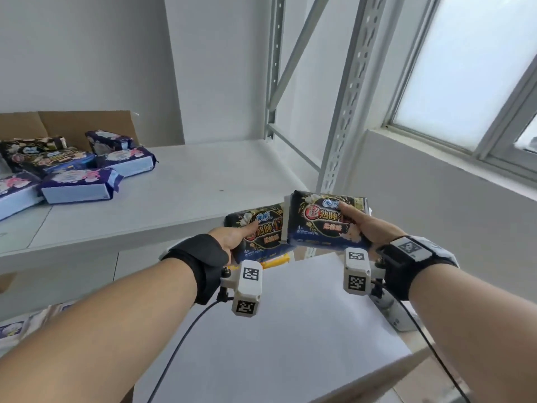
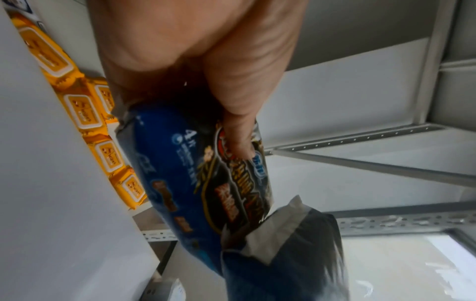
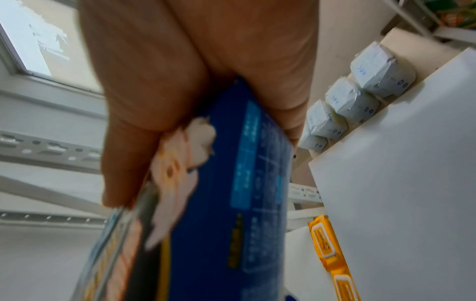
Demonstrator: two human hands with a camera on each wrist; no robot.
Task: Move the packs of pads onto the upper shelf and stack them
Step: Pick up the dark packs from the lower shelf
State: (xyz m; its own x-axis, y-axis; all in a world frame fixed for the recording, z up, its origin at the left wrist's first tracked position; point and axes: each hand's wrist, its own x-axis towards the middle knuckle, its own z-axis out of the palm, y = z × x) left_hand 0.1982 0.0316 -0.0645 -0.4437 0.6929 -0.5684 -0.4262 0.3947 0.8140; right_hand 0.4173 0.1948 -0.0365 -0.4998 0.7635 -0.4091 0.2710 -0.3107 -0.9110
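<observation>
My left hand (image 1: pixel 232 242) grips a black and blue pack of pads (image 1: pixel 261 231), thumb on its printed face, just below the front edge of the white upper shelf (image 1: pixel 186 193). My right hand (image 1: pixel 363 225) grips a second, matching pack (image 1: pixel 322 222), held slightly higher and overlapping the first pack's right end. In the left wrist view the thumb presses the left pack (image 2: pixel 206 183). In the right wrist view fingers clamp the right pack (image 3: pixel 231 203). Several purple and black packs (image 1: pixel 78 170) lie loosely piled on the shelf's left part.
A cardboard flap (image 1: pixel 72 126) stands behind the pile. Perforated grey uprights (image 1: pixel 345 112) frame the shelf's right end, with a window (image 1: pixel 465 68) beyond. Yellow wipes packs (image 2: pixel 85 114) and small white packs (image 3: pixel 360 97) sit on lower shelves. A white surface (image 1: pixel 290 330) lies under my wrists.
</observation>
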